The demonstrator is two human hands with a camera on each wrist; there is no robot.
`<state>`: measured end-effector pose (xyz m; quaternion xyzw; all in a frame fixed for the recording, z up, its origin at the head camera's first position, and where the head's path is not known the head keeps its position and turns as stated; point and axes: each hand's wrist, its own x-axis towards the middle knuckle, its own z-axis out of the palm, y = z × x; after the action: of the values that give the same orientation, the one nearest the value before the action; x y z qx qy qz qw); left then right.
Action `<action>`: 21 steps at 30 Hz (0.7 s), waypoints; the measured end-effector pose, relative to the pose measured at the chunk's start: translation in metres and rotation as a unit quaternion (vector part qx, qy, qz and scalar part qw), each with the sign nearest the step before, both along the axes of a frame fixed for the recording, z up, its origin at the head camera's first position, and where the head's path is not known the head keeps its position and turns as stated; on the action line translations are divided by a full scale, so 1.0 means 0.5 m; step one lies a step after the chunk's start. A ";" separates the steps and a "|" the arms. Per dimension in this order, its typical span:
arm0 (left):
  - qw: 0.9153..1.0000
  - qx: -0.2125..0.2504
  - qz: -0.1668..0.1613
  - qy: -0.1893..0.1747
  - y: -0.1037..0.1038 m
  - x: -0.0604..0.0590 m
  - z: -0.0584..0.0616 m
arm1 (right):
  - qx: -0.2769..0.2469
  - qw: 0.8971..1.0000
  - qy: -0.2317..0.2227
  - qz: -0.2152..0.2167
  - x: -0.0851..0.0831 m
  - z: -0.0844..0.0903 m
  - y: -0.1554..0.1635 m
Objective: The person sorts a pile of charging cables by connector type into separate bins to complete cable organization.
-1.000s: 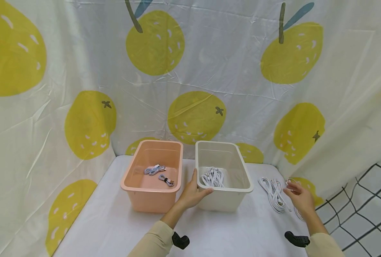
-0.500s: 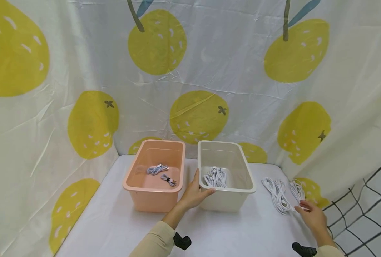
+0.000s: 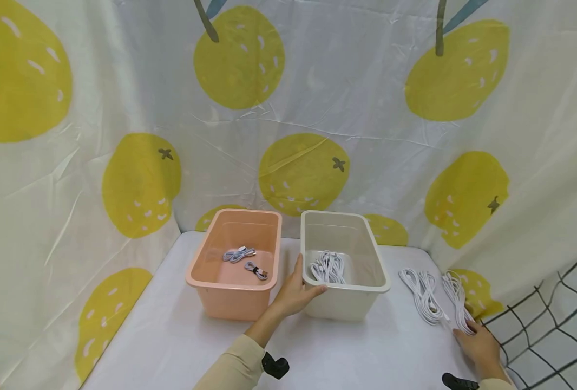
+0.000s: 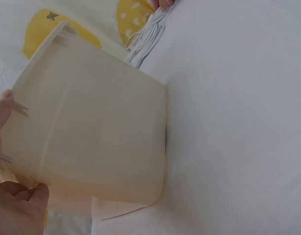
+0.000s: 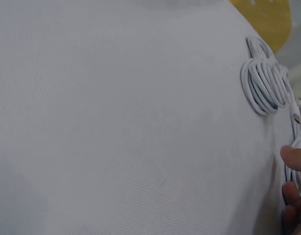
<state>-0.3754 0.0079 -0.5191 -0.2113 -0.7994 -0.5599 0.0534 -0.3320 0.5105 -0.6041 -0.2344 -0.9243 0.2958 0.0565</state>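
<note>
- The right hand [image 3: 480, 346] has moved toward the near right corner of the white cloth-covered table [image 3: 171, 336]; one second ago it was higher, over the far ends of the cables.
- Its fingertips now touch the near end of the right coiled white cable bundle [image 3: 456, 300]. The fingers look slightly bent; I cannot tell if they pinch the cable or only rest on it.
- This bundle lies stretched out near the right edge of the table, and it reaches from the fingertips away toward the back edge.
- The left coiled white cable bundle [image 3: 421, 295] lies just beside it, apart from the hand.
- The left hand [image 3: 293, 292] is in the same place as before. It holds the near left corner of the white rectangular plastic bin [image 3: 366, 273], thumb over the rim and fingers on the outer wall.
- Count: two bins, two white bundles on the table, one more white cable bundle [image 3: 327, 267] inside the white bin.
- The pink rectangular plastic bin [image 3: 205, 271] stands just left of the white one and contains two small grey coiled cables [image 3: 247, 261].
- A curtain with yellow fruit print [image 3: 298, 173] hangs behind the table.
</note>
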 end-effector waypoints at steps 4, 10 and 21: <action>1.000 0.008 -0.013 0.000 -0.002 0.000 0.003 | 0.011 1.000 0.007 -0.027 -0.006 -0.011 -0.007; 1.000 0.013 -0.015 -0.002 -0.002 0.002 0.007 | 0.007 0.998 -0.001 -0.056 -0.007 0.000 -0.030; 1.000 -0.006 -0.002 -0.012 -0.004 0.003 0.002 | 0.024 0.995 0.028 -0.092 0.000 -0.006 -0.039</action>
<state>-0.3739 0.0058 -0.5181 -0.2067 -0.8030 -0.5575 0.0417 -0.3319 0.4908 -0.6070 -0.3091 -0.9036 0.2733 0.1149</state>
